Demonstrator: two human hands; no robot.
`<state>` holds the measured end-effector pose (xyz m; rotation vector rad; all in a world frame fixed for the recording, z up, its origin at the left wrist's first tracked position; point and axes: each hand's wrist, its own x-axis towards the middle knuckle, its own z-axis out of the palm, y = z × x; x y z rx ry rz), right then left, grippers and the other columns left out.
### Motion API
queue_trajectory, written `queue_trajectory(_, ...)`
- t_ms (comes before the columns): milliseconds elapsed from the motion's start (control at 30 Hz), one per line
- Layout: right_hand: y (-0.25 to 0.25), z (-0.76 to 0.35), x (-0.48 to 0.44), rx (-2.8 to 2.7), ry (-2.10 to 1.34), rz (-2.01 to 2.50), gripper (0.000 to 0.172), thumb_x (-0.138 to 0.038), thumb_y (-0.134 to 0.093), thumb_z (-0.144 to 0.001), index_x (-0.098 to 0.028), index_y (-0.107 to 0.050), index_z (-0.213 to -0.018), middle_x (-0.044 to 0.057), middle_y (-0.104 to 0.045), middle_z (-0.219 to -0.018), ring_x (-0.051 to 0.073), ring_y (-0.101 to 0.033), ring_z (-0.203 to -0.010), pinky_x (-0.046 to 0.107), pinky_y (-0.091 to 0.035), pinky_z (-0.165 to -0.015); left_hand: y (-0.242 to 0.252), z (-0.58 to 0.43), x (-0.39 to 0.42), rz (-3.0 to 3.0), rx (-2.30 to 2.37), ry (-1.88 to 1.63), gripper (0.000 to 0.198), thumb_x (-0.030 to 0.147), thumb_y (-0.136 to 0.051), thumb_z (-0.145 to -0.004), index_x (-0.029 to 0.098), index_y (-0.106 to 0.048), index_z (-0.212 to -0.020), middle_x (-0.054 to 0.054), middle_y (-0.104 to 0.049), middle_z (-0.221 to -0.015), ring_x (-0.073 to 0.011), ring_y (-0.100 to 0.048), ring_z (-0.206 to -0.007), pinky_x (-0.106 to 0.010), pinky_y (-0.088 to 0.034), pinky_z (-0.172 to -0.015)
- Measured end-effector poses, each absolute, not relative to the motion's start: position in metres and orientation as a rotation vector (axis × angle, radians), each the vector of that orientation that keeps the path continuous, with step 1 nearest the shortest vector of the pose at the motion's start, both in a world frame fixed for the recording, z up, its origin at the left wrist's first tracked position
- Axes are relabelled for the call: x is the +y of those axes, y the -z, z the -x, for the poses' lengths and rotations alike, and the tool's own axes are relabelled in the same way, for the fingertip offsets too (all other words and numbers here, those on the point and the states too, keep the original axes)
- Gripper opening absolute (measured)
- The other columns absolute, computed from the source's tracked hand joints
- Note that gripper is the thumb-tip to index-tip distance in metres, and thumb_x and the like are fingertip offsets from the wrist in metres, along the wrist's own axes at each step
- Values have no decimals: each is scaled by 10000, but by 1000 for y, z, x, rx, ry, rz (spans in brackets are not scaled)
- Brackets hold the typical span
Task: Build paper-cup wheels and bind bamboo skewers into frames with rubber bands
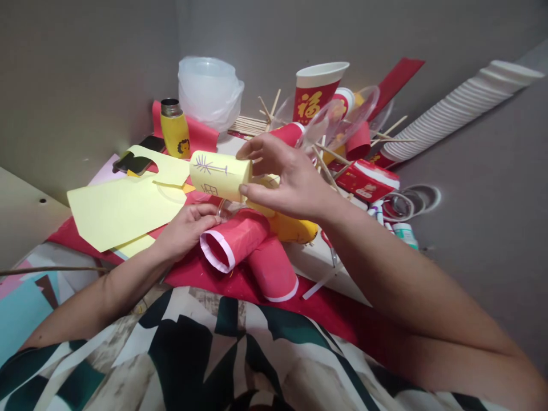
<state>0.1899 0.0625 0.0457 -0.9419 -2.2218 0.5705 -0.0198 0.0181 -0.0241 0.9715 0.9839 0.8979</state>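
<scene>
My right hand grips a yellow paper-wrapped cup held on its side, with a purple drawing on it. Its fingers curl round the cup's end. My left hand rests lower down, fingers bent, touching the rim of a clear plastic cup that is mostly hidden. Just below lie two red paper-wrapped cups on their sides, on red paper. Yellow paper sheets lie to the left of my left hand.
A yellow flask, a phone, a stack of clear containers, red printed cups, wooden sticks, a long stack of white paper cups, tape rolls and a patterned cloth in my lap surround the hands.
</scene>
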Motion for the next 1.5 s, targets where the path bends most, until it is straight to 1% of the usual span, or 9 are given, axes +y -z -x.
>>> queue_trajectory(133, -37, -199, 58, -2251, -584, 860, 401, -345, -669, -826, -205, -562, -1187, 76, -627, -1187, 212, -615, -1049, 436, -562, -960, 27, 19, 19, -960, 946, -903, 110, 250, -803, -741, 149, -776, -775, -9, -740, -724, -105, -591, -612, -229, -440, -638)
queue_trajectory(333, -35, -200, 66, -2174, -705, 758, 366, -329, -757, -775, -229, -547, -1058, 49, -592, -1124, 210, -602, -1045, 410, -564, -943, 27, 20, 22, -974, 906, -944, 171, 250, -809, -744, 150, -806, -884, -39, -790, -866, -148, -675, -766, -252, -496, -767)
queue_trajectory(567, -27, -202, 82, -2343, -667, 740, 331, -356, -778, -772, -217, -514, -915, 26, -597, -996, 188, -568, -931, 381, -527, -885, 26, 28, 36, -937, 848, -928, 209, 253, -868, -692, 141, -799, -855, -27, -780, -807, -117, -663, -703, -214, -492, -684)
queue_trajectory(800, -41, -209, 78, -2456, -628, 818, 303, -419, -742, -817, -209, -531, -875, 35, -637, -954, 181, -573, -867, 354, -518, -819, 24, 29, 37, -1006, 830, -854, 256, 261, -858, -720, 151, -815, -947, -44, -800, -894, -143, -703, -781, -234, -530, -745)
queue_trajectory(967, -63, -203, 72, -2377, -522, 877, 438, -469, -745, -827, -194, -597, -1133, 102, -670, -1187, 256, -639, -1056, 437, -545, -921, 13, 29, 36, -1088, 820, -864, 237, 260, -844, -752, 160, -825, -965, -38, -800, -877, -148, -713, -809, -221, -537, -760)
queue_trajectory(1100, -62, -192, 68, -2405, -466, 881, 764, -520, -730, -837, -222, -449, -1482, 137, -596, -1421, 330, -614, -1252, 500, -533, -997, 5, 28, 35, -1162, 809, -880, 212, 270, -833, -762, 158, -828, -943, -40, -798, -848, -157, -716, -798, -233, -548, -765)
queue_trajectory(1233, -52, -187, 62, -2502, -425, 963, 883, -545, -711, -847, -181, -375, -1578, 176, -622, -1412, 375, -651, -1213, 538, -535, -1000, 2, 28, 33, -1197, 810, -899, 203, 252, -833, -743, 160, -828, -924, -35, -797, -831, -163, -716, -759, -246, -554, -749)
queue_trajectory(1400, -65, -200, 52, -2288, -432, 856, 837, -519, -721, -854, -212, -409, -1567, 133, -645, -1400, 313, -645, -1253, 508, -539, -1035, 3, 34, 37, -1133, 854, -944, 240, 242, -845, -712, 176, -833, -943, -36, -812, -919, -164, -725, -820, -230, -550, -766)
queue_trajectory(1500, -78, -214, 40, -1994, -424, 810, 608, -431, -717, -882, -228, -572, -1436, 82, -724, -1247, 242, -693, -1165, 446, -567, -1018, 1, 41, 42, -1069, 890, -999, 209, 225, -865, -653, 168, -826, -850, -30, -804, -875, -163, -720, -790, -227, -554, -748)
